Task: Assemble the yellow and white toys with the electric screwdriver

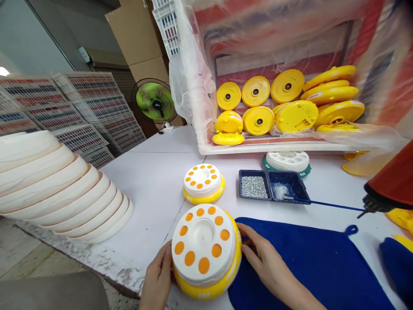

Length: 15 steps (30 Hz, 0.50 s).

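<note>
Between my two hands is a round toy base (204, 232), with a white top, a ring of orange spots and a yellow rim. It sits low over the table, tilted a little toward me. My left hand (158, 271) closes on its left edge, thumb on the side. On the other edge my right hand (263, 252) grips the yellow rim with thumb and fingers. Just behind stands a second, similar white-and-yellow base (202, 183). A blue cloth (300, 258) lies flat under my right forearm.
A stack of white bowl-like parts (64, 185) leans at the left. A blue tray (254, 187) holds small screws, its neighbour a white paste and brush. A red screwdriver (392, 176) hangs at right. Behind, a crate (206, 148) holds yellow discs. A green fan (155, 101) stands at the back.
</note>
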Motion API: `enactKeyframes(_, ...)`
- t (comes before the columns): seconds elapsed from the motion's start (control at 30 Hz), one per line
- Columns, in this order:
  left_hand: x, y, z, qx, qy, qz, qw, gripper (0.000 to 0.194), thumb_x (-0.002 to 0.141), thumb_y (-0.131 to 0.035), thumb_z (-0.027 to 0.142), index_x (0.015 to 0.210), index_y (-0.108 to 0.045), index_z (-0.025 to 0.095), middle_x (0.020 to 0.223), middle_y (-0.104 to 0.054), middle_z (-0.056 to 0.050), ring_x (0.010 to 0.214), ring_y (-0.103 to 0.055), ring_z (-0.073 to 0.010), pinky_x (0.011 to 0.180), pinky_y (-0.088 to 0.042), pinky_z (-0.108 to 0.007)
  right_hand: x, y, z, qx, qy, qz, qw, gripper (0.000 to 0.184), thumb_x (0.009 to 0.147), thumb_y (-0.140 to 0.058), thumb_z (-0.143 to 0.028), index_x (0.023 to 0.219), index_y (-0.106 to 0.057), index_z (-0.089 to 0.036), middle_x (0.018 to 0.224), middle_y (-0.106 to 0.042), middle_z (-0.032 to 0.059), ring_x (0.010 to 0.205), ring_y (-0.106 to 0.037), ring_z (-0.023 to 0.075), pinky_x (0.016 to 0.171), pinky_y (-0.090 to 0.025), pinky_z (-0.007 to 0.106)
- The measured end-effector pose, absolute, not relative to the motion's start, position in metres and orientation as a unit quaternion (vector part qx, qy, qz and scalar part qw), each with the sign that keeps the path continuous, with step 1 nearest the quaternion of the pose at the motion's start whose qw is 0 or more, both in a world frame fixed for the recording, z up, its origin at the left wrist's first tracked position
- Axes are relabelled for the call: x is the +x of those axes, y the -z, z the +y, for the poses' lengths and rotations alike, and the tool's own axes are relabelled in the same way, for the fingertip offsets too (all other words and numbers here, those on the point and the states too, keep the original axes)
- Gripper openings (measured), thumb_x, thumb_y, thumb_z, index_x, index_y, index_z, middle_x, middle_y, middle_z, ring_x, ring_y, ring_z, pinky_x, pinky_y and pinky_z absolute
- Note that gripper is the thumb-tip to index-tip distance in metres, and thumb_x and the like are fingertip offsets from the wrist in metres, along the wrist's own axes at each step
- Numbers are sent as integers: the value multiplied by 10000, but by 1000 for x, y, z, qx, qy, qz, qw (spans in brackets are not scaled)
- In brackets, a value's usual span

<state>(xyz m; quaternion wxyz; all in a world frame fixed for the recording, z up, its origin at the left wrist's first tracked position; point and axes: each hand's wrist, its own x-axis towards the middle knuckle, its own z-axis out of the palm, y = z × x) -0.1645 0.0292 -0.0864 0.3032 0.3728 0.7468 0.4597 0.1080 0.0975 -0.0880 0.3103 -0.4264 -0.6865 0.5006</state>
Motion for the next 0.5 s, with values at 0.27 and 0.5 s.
enactKeyframes(0.27,-186,86,22,352,-460,760,295,674,695,-572,680,1102,-681,154,1143,-733,-102,1105,-635,-322,941,-518,-404,81,96,93,-409,-532,-669,319,441,887,-447,-153,1312,-511,-256,1207,-662,45,934,-662,210,859,-525,382)
enactKeyframes(0.5,-173,75,29,380,-453,739,322,753,630,-614,743,1106,-668,161,1216,-700,-108,1176,-591,-348,1030,-462,-440,116,86,57,-425,-574,-600,361,441,919,-498,-301,1356,-483,-244,1233,-650,95,993,-658,227,912,-524,385)
